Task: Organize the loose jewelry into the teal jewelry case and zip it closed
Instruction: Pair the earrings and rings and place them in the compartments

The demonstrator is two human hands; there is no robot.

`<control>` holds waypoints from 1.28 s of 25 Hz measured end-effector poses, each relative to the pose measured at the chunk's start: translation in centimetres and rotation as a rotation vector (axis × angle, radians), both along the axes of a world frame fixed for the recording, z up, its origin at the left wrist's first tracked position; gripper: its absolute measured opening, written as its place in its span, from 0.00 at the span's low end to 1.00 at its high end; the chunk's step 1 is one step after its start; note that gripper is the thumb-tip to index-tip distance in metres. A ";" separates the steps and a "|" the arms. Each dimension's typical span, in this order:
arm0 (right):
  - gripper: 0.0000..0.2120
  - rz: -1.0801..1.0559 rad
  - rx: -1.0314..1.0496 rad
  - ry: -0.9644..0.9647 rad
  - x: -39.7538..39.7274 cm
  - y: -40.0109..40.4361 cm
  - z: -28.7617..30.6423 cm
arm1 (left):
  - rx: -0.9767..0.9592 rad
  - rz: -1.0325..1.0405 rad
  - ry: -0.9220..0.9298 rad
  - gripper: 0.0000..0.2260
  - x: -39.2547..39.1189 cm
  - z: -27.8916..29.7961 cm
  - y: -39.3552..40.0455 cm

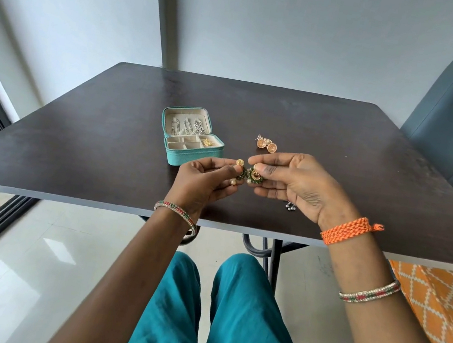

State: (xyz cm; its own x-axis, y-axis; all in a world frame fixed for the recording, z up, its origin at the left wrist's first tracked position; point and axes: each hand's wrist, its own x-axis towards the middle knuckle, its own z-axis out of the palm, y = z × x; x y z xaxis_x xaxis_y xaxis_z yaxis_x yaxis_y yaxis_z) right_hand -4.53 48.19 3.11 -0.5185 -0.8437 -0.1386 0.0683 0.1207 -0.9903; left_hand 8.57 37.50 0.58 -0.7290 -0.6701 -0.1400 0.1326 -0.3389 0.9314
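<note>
Both hands hold green-and-gold earrings above the table (74, 147).

Left hand (206, 180) pinches one earring (239, 170); right hand (294, 182) pinches the other (255, 176), the two touching. The open case (191, 139) sits at 10 o'clock from them, a peach pair (266, 144) at 12.

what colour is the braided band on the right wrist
Orange. The braided band sits at the right hand's wrist, clearest in the head view.

Soft daylight, sharp focus — bowed edges
</note>
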 end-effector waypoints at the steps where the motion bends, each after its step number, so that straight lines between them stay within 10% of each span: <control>1: 0.08 0.014 0.006 0.007 -0.1 0.1 0.1 | 0.009 0.004 0.003 0.02 0.0 0.0 -0.1; 11: 0.07 -0.053 -0.217 0.449 0.5 -0.5 0.9 | -0.155 -0.013 0.152 0.04 0.1 0.7 -0.2; 20: 0.12 0.021 -0.058 -0.072 0.5 -0.2 -0.5 | -0.006 0.047 0.021 0.03 0.5 -0.2 0.7; 32: 0.18 0.200 0.020 -0.154 0.3 1.0 -0.1 | 0.287 0.065 0.055 0.08 1.2 0.0 1.1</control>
State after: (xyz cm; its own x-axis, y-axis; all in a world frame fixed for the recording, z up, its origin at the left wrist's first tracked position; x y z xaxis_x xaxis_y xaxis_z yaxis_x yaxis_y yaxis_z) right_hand -4.22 49.15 2.99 -0.3132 -0.9237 -0.2205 0.1907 0.1662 -0.9675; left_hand 9.75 38.63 0.60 -0.6978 -0.6540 -0.2921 0.2099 -0.5766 0.7896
